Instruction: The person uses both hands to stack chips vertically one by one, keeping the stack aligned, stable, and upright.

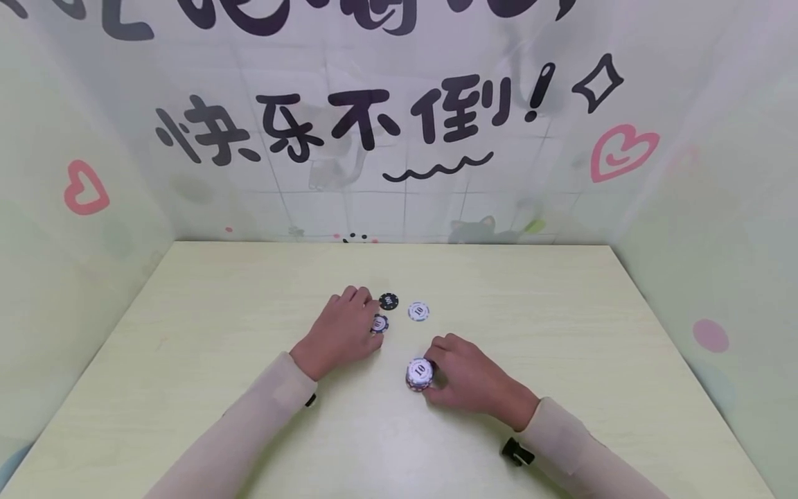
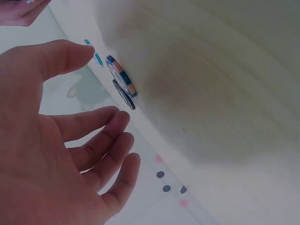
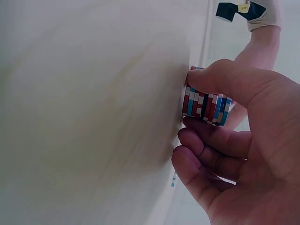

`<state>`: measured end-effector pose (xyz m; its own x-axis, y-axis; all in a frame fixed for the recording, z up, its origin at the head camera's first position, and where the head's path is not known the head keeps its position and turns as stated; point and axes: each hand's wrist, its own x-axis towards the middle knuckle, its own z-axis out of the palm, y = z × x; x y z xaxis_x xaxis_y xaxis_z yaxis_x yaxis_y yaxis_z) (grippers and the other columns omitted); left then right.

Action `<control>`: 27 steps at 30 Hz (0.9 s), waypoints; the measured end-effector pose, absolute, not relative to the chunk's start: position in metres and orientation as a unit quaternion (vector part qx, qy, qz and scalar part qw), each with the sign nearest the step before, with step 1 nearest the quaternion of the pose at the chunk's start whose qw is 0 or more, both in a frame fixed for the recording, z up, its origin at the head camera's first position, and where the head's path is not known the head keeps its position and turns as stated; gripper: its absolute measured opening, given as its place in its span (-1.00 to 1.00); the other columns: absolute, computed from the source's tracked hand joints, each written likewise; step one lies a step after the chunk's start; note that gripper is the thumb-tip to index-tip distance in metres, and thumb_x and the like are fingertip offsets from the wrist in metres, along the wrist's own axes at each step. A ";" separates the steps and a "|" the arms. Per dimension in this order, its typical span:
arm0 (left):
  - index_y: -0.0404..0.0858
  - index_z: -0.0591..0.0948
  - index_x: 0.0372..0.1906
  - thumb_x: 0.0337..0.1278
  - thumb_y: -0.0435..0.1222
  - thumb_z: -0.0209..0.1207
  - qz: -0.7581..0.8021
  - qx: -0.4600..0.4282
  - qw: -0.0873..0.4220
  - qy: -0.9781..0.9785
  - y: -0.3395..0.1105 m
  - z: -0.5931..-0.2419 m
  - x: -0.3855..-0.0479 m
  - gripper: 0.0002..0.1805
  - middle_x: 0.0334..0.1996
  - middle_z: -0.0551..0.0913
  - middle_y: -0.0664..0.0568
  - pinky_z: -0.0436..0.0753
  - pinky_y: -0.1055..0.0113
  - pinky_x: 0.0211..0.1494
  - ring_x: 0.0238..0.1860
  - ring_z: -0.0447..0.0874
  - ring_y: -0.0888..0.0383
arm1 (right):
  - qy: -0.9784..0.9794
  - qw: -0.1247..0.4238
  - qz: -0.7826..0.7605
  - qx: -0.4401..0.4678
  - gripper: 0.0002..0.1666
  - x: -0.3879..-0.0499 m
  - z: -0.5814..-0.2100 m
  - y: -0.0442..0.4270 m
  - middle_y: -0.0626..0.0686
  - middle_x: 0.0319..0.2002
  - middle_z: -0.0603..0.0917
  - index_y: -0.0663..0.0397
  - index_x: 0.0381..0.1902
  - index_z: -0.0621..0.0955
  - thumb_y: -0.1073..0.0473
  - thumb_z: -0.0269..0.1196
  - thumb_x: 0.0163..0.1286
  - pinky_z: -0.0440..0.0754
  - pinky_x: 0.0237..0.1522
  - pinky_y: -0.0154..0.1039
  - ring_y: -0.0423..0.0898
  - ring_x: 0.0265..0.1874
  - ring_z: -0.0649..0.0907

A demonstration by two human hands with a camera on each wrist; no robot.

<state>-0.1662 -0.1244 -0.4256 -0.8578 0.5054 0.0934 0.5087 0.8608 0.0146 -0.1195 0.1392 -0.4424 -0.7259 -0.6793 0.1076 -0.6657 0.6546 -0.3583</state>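
My right hand (image 1: 470,374) grips a short stack of poker chips (image 1: 420,372) between thumb and fingers. A white chip marked 10 tops this stack, and red, blue and dark edges show in its side (image 3: 206,105) in the right wrist view. Near the table's middle, my left hand (image 1: 343,329) hovers around a dark blue-edged chip (image 1: 379,324), thumb and loosely bent fingers spread apart. In the left wrist view that hand (image 2: 51,145) holds nothing. Just behind the blue-edged chip lies a black chip (image 1: 388,301). A white chip (image 1: 419,311) lies flat to its right.
The pale wooden table (image 1: 530,298) extends around both hands. Printed cloth (image 1: 399,208) with dark lettering hangs along its back edge, and similar cloth panels (image 1: 704,229) stand at the sides. A black clip-like piece (image 1: 517,452) sits under the right sleeve.
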 end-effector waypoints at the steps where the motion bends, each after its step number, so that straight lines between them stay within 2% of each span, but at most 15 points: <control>1: -0.44 0.75 0.10 0.37 -0.11 0.35 -0.019 -0.261 0.043 -0.964 -0.124 -0.426 -0.167 -0.54 0.08 0.66 -0.24 0.67 -0.12 0.12 0.13 0.59 -0.21 | 0.909 0.017 -0.190 -0.370 -0.62 -0.119 -0.443 0.139 -0.04 -0.15 0.69 0.20 -0.08 0.76 0.10 0.59 0.26 0.64 -0.12 -0.25 -0.13 -0.21 0.55; 18: -0.39 0.78 -0.14 0.42 -0.06 0.40 0.010 -0.266 0.048 -0.963 -0.123 -0.433 -0.175 -0.60 -0.20 0.70 -0.15 0.65 0.01 -0.05 -0.15 0.58 -0.10 | 0.909 0.013 -0.187 -0.372 -0.62 -0.119 -0.444 0.139 -0.05 -0.15 0.69 0.20 -0.09 0.76 0.09 0.59 0.25 0.63 -0.13 -0.27 -0.14 -0.21 0.54; 27: -0.40 0.69 -0.33 0.30 -0.12 0.34 0.008 -0.254 0.020 -0.967 -0.119 -0.431 -0.180 -0.65 -0.36 0.63 -0.12 0.62 0.02 -0.08 -0.26 0.52 -0.08 | 0.908 0.011 -0.188 -0.375 -0.64 -0.119 -0.444 0.140 -0.06 -0.17 0.68 0.19 -0.10 0.76 0.10 0.59 0.25 0.62 -0.15 -0.27 -0.15 -0.23 0.53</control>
